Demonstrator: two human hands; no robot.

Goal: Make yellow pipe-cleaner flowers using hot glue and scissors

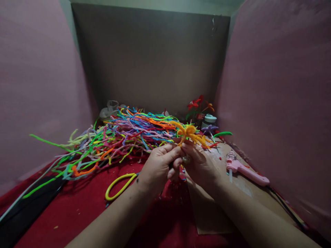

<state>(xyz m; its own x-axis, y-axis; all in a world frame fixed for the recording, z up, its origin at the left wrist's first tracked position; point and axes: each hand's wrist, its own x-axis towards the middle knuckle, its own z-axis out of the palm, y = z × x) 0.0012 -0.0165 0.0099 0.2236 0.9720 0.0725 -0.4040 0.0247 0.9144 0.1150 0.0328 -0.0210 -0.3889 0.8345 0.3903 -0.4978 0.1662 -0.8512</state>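
Note:
An orange-yellow flower of fuzzy stems [188, 132] stands up at the fingertips of both hands, its looped petals spread above them. My left hand [163, 162] pinches the flower's base between thumb and fingers. Close against it, my right hand [198, 161] also has its fingers closed round the base. The lower part of the flower is hidden by the fingers. Behind the hands lies a large pile of fuzzy stems in many colours [139, 129].
Yellow-handled scissors [120, 186] lie on the red cloth [77, 210]. At right, a pink glue gun [245, 170] rests on cardboard [212, 217]. Behind are a lidded bottle [210, 120], a purple flower [210, 129] and red flowers [198, 103]. A black object [28, 213] is at left.

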